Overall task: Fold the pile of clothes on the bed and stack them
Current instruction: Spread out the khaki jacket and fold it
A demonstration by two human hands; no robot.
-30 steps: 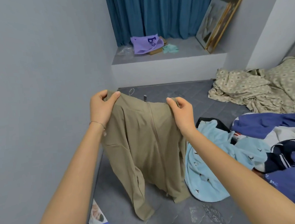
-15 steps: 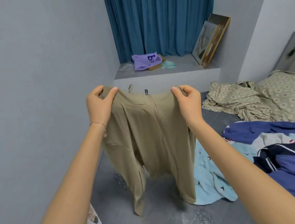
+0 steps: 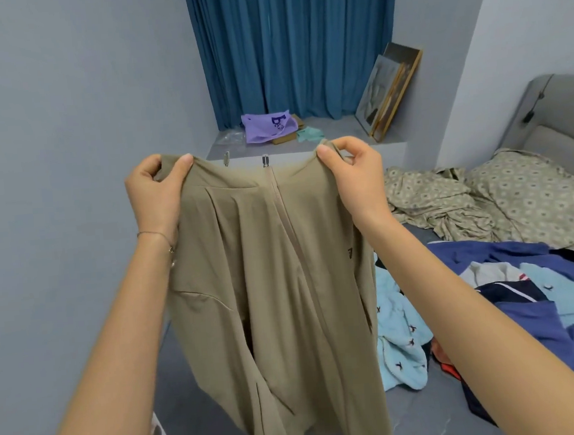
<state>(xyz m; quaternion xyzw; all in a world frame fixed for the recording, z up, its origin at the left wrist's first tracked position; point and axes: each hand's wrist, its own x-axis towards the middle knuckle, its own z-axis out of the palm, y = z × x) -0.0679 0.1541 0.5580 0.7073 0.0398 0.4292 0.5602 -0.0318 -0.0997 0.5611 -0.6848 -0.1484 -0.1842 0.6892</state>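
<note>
Jacket (image 3: 276,269) hangs above the bed (image 3: 415,420), left grip (image 3: 155,193) and right grip (image 3: 354,177) each pinching a top corner; lowered unevenly, its hanging sleeve would likely bunch underneath, and so shallow a pinch could slip.

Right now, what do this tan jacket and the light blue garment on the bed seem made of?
Tan jacket: probably thin, smooth, matte synthetic or knit; it hangs limp in soft folds. Light blue garment: likely fleece or terry, matte; its surface looks fuzzy and its edges thick.
</note>
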